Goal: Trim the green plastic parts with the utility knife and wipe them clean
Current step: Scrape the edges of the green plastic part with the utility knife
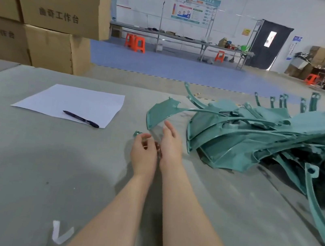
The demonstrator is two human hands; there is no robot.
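Green parts [260,142] piled, table's right side.

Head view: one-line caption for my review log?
Beside heaped green plastic parts, left hand and right hand close together over grey table; pen on paper.

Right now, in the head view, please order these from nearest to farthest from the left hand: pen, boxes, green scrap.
1. The green scrap, just beyond the left hand.
2. The pen, farther left, on the paper.
3. The boxes, far left, past the table.
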